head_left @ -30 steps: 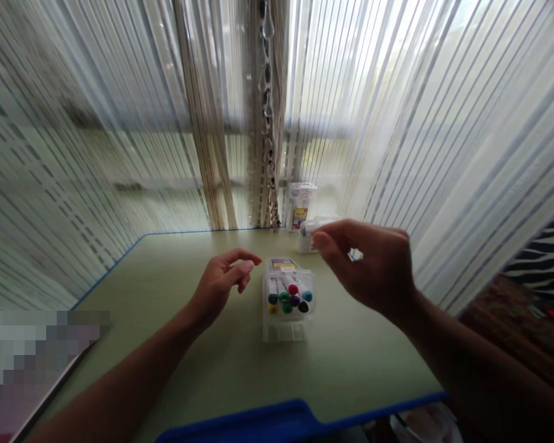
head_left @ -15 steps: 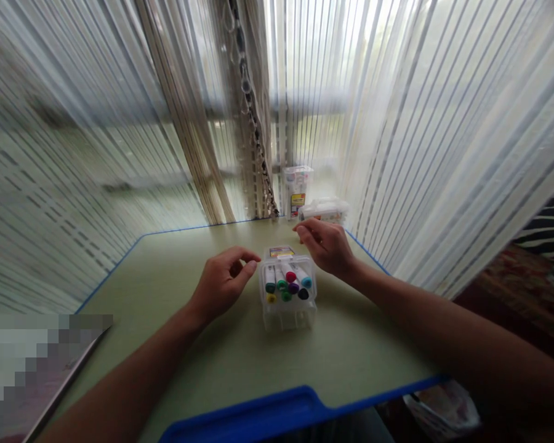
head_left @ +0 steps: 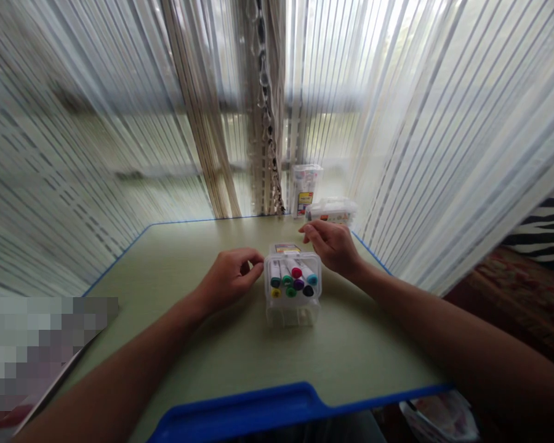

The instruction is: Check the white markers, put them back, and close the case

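Observation:
A clear plastic case (head_left: 270, 301) stands mid-table, holding several white markers (head_left: 287, 269). Their coloured ends face me: green, red, purple, light blue, yellow and black. Close against the case's left side is my left hand (head_left: 237, 275), its fingers curled and the thumb drawn to the fingertips. Whether it touches the case I cannot tell. Up past the case's right back corner, my right hand (head_left: 333, 245) hovers with fingers folded and tips pressed together. Nothing shows in either hand.
An upright clear package (head_left: 306, 184) and a low clear box (head_left: 335, 209) stand at the table's back right corner. String curtains (head_left: 410, 154) surround the far sides. The light green table (head_left: 180, 246) has a blue front edge (head_left: 249, 406). A bag (head_left: 438, 418) lies below right.
My left thumb has closed toward the fingertips, and that hand sits nearer the case. My right hand keeps its pose behind the case. The whole view has shifted slightly.

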`<state>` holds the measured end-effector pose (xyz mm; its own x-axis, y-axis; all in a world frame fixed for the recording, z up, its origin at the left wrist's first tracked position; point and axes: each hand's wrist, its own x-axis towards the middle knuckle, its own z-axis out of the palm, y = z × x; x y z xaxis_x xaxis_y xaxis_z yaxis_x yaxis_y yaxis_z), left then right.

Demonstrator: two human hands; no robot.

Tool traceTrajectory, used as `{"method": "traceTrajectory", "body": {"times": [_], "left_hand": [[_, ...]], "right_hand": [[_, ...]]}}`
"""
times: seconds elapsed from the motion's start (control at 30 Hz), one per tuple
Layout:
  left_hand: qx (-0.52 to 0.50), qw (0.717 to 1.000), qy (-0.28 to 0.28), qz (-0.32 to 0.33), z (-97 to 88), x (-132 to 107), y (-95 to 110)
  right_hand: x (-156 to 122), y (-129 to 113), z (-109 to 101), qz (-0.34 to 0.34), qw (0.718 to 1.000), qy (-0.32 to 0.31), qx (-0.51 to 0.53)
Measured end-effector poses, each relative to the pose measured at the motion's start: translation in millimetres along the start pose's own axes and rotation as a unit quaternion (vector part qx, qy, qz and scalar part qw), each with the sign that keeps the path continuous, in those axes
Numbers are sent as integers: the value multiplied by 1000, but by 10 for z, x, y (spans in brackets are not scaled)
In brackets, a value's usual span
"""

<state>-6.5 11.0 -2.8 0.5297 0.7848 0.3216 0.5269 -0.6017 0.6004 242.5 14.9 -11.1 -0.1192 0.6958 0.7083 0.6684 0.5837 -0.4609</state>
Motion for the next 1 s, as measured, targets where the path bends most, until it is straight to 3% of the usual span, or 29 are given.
{"method": "traceTrajectory", "body": {"times": [0.3,0.63,1.0], "left_hand": [[23,999,-23,-7,53,0,-107],[85,995,36,-34,34,21,-165],[96,994,31,-35,9,39,-171]], "right_hand": [[-23,14,7,19,999,-25,6],[-39,45,19,9,1000,-18,-6],[-38,59,21,12,1000,-20,-6]]}}
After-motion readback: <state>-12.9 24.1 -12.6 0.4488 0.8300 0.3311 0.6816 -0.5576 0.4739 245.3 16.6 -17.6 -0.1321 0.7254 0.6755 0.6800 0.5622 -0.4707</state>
